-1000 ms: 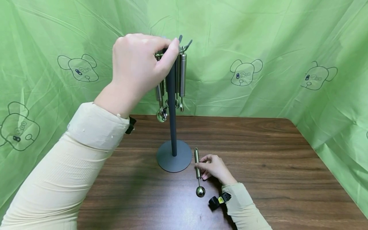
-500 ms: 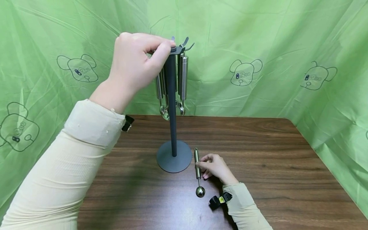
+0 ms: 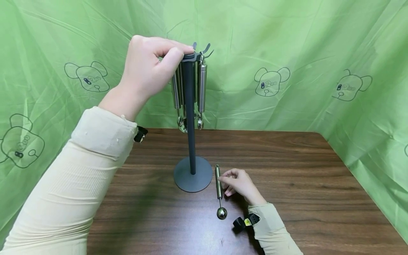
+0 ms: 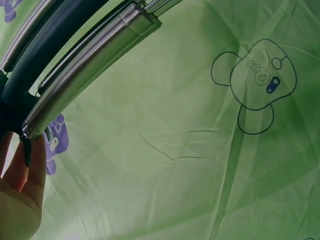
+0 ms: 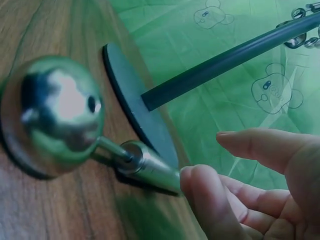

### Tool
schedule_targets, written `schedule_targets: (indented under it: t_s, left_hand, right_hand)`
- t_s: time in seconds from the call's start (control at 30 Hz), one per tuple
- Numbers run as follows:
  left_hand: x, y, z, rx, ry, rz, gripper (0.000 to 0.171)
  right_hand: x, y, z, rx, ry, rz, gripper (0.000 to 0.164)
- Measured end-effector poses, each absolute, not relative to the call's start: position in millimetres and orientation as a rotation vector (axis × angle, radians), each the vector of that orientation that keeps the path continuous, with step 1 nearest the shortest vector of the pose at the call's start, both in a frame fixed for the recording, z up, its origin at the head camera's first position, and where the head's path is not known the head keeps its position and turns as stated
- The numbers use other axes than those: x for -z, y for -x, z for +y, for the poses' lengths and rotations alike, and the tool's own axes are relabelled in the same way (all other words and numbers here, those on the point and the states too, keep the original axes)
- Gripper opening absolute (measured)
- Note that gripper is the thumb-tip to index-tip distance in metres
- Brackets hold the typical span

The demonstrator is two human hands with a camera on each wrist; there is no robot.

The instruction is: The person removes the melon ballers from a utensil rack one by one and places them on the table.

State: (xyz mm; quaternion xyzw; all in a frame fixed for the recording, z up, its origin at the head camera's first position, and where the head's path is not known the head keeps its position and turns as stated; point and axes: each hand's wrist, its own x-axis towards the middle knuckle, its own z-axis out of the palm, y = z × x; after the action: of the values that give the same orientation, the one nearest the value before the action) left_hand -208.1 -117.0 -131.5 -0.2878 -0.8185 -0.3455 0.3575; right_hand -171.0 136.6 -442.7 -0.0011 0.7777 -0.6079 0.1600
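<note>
A dark grey utensil rack (image 3: 190,117) stands upright with several metal-handled tools (image 3: 202,85) hanging from its top hooks. My left hand (image 3: 149,67) grips the rack's hooked top, the index finger lying over it; most other fingers are hidden. In the left wrist view, fingertips (image 4: 35,172) meet a hook beside a steel handle (image 4: 90,70). A steel melon baller (image 3: 218,184) lies on the table right of the rack's base, bowl dome-up. My right hand (image 3: 240,184) is beside its handle. In the right wrist view, that hand (image 5: 270,190) has thumb and finger apart, pinching nothing.
The rack's round base (image 3: 193,186) sits on a brown wood-grain table (image 3: 287,170). Green cloth (image 3: 236,35) with cartoon outlines hangs behind and on both sides. A black device (image 3: 245,222) is strapped to my right wrist.
The rack's top and its hanging tools have turned, and my left hand has drawn slightly left, exposing more of the top. The right hand has shifted only slightly; the melon baller stays put.
</note>
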Motion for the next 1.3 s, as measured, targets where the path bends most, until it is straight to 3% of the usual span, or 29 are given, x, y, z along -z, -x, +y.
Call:
schedule_targets:
  t_s: [0.47,0.8,1.0,1.3]
  left_hand:
    - [130,209,-119,1.081,0.733,-2.186,0.039]
    - [122,197,-107,0.558,0.682,-2.307,0.037]
    - [124,187,-95,0.341,0.503,-2.324,0.047]
    - [130,184,-88,0.27,0.452,-2.243,0.059]
  right_hand:
    - [420,167,133,1.881,0.116,2.162,0.033]
    - [402,158,132,1.962,0.215,2.134,0.029]
    - [394,154,129,1.961,0.254,2.146,0.029]
    - [387,148,129,1.994,0.295,2.138,0.031]
